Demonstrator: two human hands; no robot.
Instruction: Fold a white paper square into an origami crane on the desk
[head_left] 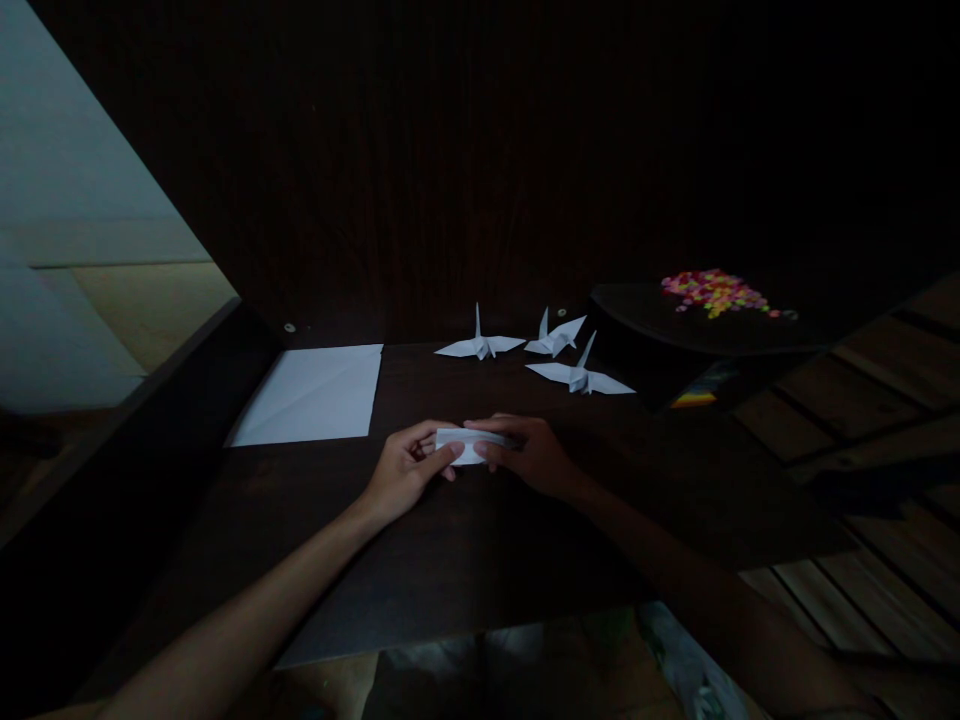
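Observation:
A small folded piece of white paper (471, 455) is held between both hands above the dark wooden surface. My left hand (411, 462) pinches its left end, thumb on the near face and fingers behind. On the right end, my right hand (529, 455) grips it the same way, its fingers along the upper edge. Beyond the hands stand white paper cranes: one on the left (480, 346), another behind on the right (556, 338), and a third nearer (580, 376). The fingers behind the paper are partly hidden.
A white paper sheet (311, 393) with a diagonal crease lies at the left. On a raised dark corner shelf (637, 318) at the right sits a pile of small colourful pieces (712, 291). A dark panel (420, 180) rises at the back, and a low side board (142, 440) runs along the left.

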